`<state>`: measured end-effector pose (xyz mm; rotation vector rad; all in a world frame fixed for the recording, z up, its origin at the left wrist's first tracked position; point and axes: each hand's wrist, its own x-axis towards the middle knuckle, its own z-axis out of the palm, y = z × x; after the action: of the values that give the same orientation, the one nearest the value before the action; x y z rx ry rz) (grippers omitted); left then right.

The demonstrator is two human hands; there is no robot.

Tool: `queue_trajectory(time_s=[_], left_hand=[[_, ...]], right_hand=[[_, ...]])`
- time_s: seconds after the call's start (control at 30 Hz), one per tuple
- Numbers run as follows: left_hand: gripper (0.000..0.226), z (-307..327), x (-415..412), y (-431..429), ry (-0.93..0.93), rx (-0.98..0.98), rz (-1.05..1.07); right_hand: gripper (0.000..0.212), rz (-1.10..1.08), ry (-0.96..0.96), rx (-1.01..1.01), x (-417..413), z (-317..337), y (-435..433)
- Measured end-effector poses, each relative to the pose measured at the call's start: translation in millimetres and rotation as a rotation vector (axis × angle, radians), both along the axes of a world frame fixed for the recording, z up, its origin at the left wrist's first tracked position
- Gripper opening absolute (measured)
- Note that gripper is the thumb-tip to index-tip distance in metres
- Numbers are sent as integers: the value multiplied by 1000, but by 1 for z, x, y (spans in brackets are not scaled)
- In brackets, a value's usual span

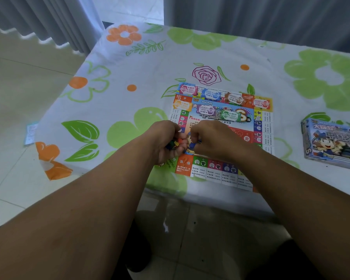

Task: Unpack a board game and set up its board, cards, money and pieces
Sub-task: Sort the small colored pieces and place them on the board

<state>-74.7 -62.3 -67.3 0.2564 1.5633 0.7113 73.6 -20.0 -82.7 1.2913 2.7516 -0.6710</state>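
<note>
The colourful paper game board (214, 170) lies flat on the flowered tablecloth. Several small stacks of play money (208, 93) sit along its far edge and centre. My left hand (166, 141) is cupped over the board's near-left part and holds a cluster of small coloured playing pieces (175, 143), orange, green and blue. My right hand (212, 138) is curled just beside it, fingertips pinched on a small blue piece (192, 145). The hands nearly touch. The game box (331, 142) lies at the right edge of the table.
The table (129, 67) wears a white cloth with green and orange flowers. A small printed paper (31, 133) lies on the tiled floor at the left. Grey curtains (49, 19) hang behind the table.
</note>
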Motion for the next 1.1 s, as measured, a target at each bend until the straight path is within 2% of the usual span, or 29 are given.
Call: queue_trajectory(time_s=[0.17, 0.3, 0.4, 0.5, 0.63, 0.77, 0.83, 0.9, 1.03, 1.1], left_hand=[[32, -2, 2, 2, -11, 2, 20], [29, -2, 6, 2, -39, 0, 20], [32, -3, 8, 3, -55, 5, 15], [28, -2, 11, 3, -83, 42, 28], [29, -1, 11, 3, -112, 76, 4], [25, -3, 8, 4, -99, 25, 21], [31, -3, 7, 4, -71, -10, 17], [37, -2, 7, 5, -59, -19, 8], [41, 2, 8, 4, -32, -7, -25], [40, 4, 9, 3, -7, 0, -37]], right_hand=[[7, -26, 68, 51, 7, -7, 2], [8, -143, 143, -39, 12, -1, 6], [8, -223, 295, -117, 11, 11, 12], [8, -193, 418, -212, 3, 22, 11], [5, -113, 419, -272, -7, 25, 5], [6, -182, 510, -237, 0, 28, 10], [6, -228, 485, -238, 11, 30, 15], [7, -239, 361, -243, 22, 30, 18], [17, -155, 110, -224, 32, 24, 17], [21, -114, 42, -207, 31, 20, 15]])
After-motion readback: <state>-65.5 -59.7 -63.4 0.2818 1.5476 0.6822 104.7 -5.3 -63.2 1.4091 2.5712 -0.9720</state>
